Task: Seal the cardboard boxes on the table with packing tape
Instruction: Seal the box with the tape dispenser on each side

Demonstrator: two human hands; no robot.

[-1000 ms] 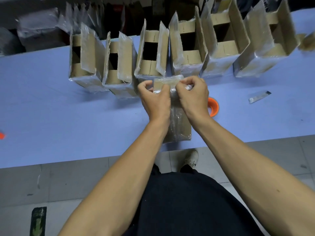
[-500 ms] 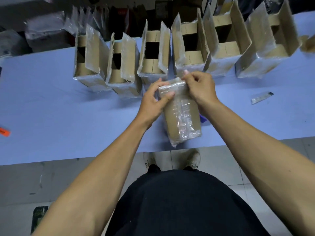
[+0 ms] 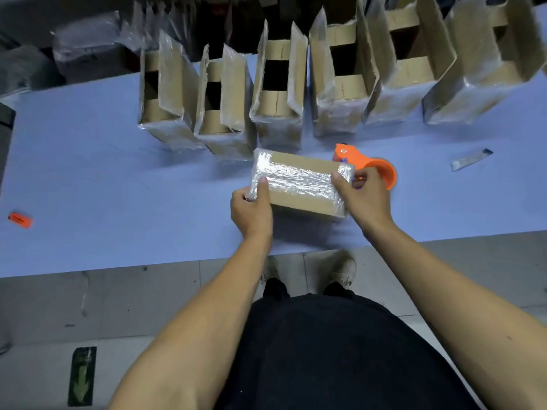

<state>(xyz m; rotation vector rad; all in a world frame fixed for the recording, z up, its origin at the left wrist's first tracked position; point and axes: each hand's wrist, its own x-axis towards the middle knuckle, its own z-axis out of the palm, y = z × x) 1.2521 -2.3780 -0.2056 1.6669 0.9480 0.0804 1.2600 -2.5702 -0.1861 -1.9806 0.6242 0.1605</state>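
Observation:
A closed cardboard box [image 3: 299,184], shiny with clear tape along its top, lies lengthwise across the blue table [image 3: 88,179] near the front edge. My left hand [image 3: 251,210] grips its left end, thumb on the taped top. My right hand [image 3: 362,196] grips its right end. An orange tape dispenser [image 3: 370,167] sits on the table just behind my right hand. Several open cardboard boxes [image 3: 278,93] with raised flaps stand in a row behind the held box.
A box cutter [image 3: 470,159] lies on the table at the right. A small orange object [image 3: 20,219] rests at the far left. Wrapped bundles [image 3: 85,51] are piled beyond the table's back edge. The table's front edge runs just below my hands, with grey floor beneath.
The box was upright on end with both hands pressing tape at its top. It has been turned and laid lengthwise, one hand at each end, uncovering the orange dispenser.

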